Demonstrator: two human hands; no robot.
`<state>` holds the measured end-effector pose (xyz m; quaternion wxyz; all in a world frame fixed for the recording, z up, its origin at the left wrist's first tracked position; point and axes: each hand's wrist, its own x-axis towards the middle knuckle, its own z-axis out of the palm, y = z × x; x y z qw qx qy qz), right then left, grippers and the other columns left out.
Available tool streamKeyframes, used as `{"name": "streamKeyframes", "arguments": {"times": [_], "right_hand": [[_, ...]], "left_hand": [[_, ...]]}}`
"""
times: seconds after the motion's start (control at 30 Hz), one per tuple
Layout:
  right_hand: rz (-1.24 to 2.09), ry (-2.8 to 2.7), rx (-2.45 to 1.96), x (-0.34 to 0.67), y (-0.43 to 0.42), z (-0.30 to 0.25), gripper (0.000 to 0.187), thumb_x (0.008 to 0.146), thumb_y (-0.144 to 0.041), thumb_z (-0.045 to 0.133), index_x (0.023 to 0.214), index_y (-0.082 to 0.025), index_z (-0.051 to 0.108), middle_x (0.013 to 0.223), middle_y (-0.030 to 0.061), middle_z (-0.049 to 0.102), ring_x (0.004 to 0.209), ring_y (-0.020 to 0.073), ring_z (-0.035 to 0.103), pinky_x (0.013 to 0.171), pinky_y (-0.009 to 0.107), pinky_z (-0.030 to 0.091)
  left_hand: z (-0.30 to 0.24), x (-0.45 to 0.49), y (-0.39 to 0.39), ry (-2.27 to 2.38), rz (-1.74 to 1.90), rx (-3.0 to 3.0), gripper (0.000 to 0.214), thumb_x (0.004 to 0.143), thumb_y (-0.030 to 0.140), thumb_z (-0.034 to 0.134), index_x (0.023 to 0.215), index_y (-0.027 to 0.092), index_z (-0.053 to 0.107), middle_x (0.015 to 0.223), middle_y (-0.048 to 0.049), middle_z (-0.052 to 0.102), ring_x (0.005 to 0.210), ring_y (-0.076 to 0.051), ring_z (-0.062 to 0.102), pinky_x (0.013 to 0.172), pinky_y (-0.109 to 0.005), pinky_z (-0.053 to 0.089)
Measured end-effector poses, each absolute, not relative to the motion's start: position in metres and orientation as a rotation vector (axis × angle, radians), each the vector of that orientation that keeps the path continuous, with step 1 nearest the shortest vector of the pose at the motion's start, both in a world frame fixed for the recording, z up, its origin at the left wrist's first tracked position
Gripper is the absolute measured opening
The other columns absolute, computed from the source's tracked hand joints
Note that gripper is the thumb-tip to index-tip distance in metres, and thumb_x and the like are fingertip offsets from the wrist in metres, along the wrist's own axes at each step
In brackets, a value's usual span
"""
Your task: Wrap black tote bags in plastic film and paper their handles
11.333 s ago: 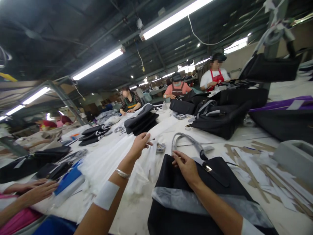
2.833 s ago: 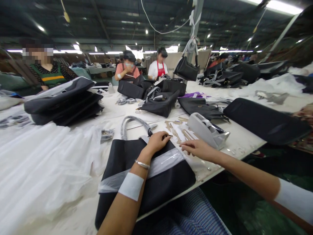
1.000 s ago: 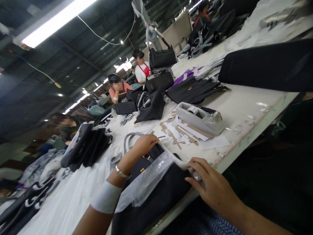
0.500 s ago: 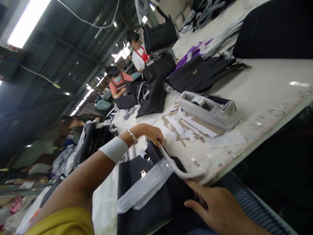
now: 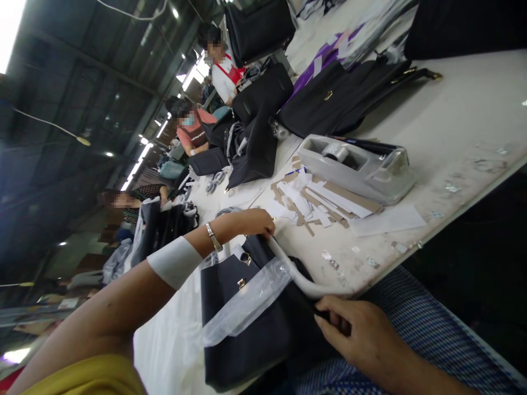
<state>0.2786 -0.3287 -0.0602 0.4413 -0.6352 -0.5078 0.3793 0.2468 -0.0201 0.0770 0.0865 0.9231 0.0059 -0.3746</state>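
Note:
A black handbag (image 5: 247,351) with gold hardware lies tilted at the table's near edge, partly over my lap. Across its front rests a strip of clear plastic wrap (image 5: 242,307). A white-wrapped handle (image 5: 296,274) curves along the bag's top. At the handle's far end, my left hand (image 5: 259,222) is closed on the bag's upper corner; its fingertips are partly hidden. My right hand (image 5: 358,329) pinches the bag's black edge near the handle's other end, thumb and forefinger together.
A tape dispenser (image 5: 358,170) stands beyond the bag, beside a pile of paper and card strips (image 5: 317,200). More black bags (image 5: 346,99) lie farther back. Several co-workers are along the left side, one in a red apron (image 5: 233,71). The table edge (image 5: 453,219) runs along the right.
My right thumb and forefinger have closed together on the bag's edge, where the fingers were stretched out before. My left hand stays at the far corner. The view has shifted slightly.

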Motion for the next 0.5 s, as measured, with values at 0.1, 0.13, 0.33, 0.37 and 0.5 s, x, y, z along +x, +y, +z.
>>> {"name": "streamKeyframes", "arguments": {"times": [0.1, 0.13, 0.33, 0.37, 0.5], "right_hand": [[0.924, -1.268, -1.582, 0.279, -0.329, -0.061, 0.017, 0.087, -0.034, 0.055, 0.090, -0.027, 0.070, 0.061, -0.0044, 0.065, 0.054, 0.0133, 0.060, 0.055, 0.026, 0.042], [0.914, -1.271, -1.583, 0.279, -0.329, -0.061, 0.017, 0.087, -0.034, 0.055, 0.090, -0.027, 0.070, 0.061, -0.0043, 0.065, 0.054, 0.0133, 0.060, 0.055, 0.026, 0.042], [0.876, -1.287, -1.598, 0.281, -0.326, -0.058, 0.017, 0.086, -0.031, 0.055, 0.086, -0.025, 0.071, 0.058, -0.0040, 0.064, 0.052, 0.0133, 0.058, 0.053, 0.026, 0.040], [0.871, -1.286, -1.596, 0.281, -0.326, -0.057, 0.017, 0.086, -0.031, 0.055, 0.086, -0.025, 0.071, 0.058, -0.0039, 0.064, 0.052, 0.0134, 0.059, 0.053, 0.026, 0.040], [0.857, -1.263, -1.608, 0.281, -0.326, -0.057, 0.017, 0.085, -0.032, 0.057, 0.088, -0.025, 0.073, 0.057, -0.0039, 0.064, 0.052, 0.0140, 0.059, 0.053, 0.026, 0.042]], "left_hand": [[0.077, 0.245, -0.014, 0.022, -1.169, 2.800, 0.015, 0.078, 0.014, 0.066, 0.076, 0.024, 0.076, 0.078, -0.0010, 0.076, 0.068, -0.015, 0.065, 0.065, -0.023, 0.044], [0.077, 0.244, -0.012, 0.017, -1.192, 2.822, 0.014, 0.078, 0.014, 0.065, 0.076, 0.024, 0.076, 0.078, -0.0014, 0.076, 0.069, -0.016, 0.065, 0.066, -0.023, 0.044], [0.076, 0.238, -0.007, 0.066, -1.198, 2.967, 0.011, 0.078, 0.015, 0.067, 0.071, 0.020, 0.073, 0.078, -0.0037, 0.075, 0.069, -0.017, 0.063, 0.067, -0.024, 0.044], [0.075, 0.237, -0.006, 0.108, -1.196, 2.981, 0.011, 0.077, 0.014, 0.067, 0.070, 0.020, 0.072, 0.077, -0.0032, 0.074, 0.069, -0.016, 0.063, 0.067, -0.024, 0.044], [0.070, 0.236, -0.006, 0.220, -1.197, 3.015, 0.011, 0.075, 0.016, 0.070, 0.066, 0.021, 0.070, 0.075, -0.0003, 0.073, 0.071, -0.016, 0.063, 0.065, -0.023, 0.043]]}}
